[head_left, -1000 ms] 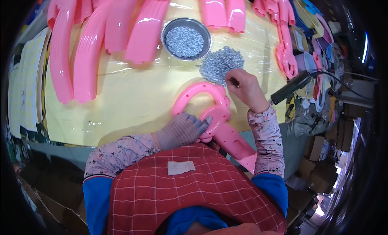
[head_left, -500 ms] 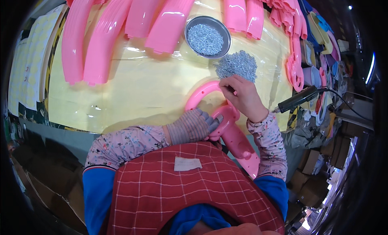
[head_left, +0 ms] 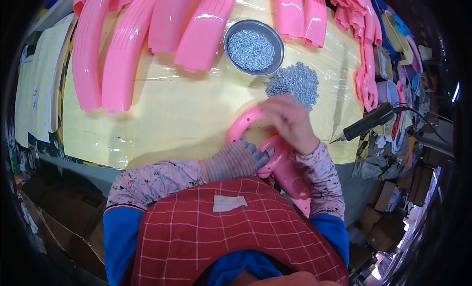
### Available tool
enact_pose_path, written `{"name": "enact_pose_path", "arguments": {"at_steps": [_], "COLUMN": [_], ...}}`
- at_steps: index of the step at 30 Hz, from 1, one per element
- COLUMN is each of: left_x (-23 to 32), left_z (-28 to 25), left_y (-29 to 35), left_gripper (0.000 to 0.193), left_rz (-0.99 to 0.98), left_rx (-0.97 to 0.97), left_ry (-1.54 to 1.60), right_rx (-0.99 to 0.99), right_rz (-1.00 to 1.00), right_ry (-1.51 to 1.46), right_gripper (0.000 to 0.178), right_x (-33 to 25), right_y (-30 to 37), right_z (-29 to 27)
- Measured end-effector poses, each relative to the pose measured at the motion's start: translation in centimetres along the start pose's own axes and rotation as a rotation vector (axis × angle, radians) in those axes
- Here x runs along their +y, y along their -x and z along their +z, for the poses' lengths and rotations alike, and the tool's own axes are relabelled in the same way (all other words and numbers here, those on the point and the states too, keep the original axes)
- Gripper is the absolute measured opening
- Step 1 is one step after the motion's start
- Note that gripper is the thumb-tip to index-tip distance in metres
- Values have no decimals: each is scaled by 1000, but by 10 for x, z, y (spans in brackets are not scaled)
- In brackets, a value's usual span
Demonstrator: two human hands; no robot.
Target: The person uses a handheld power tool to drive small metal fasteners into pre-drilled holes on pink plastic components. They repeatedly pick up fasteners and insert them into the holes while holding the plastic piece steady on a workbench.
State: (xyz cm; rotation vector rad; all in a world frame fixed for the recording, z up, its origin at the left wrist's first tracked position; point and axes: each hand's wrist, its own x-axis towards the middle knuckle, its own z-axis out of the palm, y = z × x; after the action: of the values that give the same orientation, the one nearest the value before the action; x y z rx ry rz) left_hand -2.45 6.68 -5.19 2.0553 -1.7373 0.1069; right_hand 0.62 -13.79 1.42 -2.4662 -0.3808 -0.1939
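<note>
Just in front of my body is a pink plastic part (head_left: 284, 172) with a curved ring and a longer body. It lies partly over the table's near edge. My left hand (head_left: 235, 161), in a grey striped glove with bare fingertips, is closed around the part beside its ring. Above the ring's far right side is my bare right hand (head_left: 289, 121). Motion smears its fingers, so whether they hold anything is unclear. A loose pile of small silver screws (head_left: 296, 83) lies just beyond that hand. More screws fill a round metal bowl (head_left: 280, 52) behind the pile.
Several long pink curved pieces (head_left: 118, 72) lie across the far side of the table (head_left: 162, 121). An electric screwdriver (head_left: 366, 123) with a black cord points inward at the right. Stacked sticker sheets (head_left: 42, 84) are at the left edge.
My right hand's fingers, bent together by the ring before, are now blurred over it. The left hand keeps its grip. The whole view has shifted slightly.
</note>
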Motion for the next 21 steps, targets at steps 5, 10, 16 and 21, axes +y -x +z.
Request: {"name": "enact_pose_path", "arguments": {"at_steps": [5, 10, 16, 21], "left_x": [-4, -3, -2, 12], "left_z": [-3, -2, -1, 1], "left_y": [0, -2, 0, -1], "left_gripper": [45, 44, 44, 42], "left_rz": [55, 65, 44, -46], "left_rx": [63, 48, 41, 15], "left_ry": [21, 5, -11, -16], "right_rx": [16, -43, -55, -377], "right_rz": [323, 202, 223, -28], "right_ry": [1, 137, -5, -334], "right_gripper": [15, 9, 9, 9], "right_x": [30, 34, 19, -39], "right_y": [-27, -36, -21, -4], "right_z": [3, 12, 5, 3]}}
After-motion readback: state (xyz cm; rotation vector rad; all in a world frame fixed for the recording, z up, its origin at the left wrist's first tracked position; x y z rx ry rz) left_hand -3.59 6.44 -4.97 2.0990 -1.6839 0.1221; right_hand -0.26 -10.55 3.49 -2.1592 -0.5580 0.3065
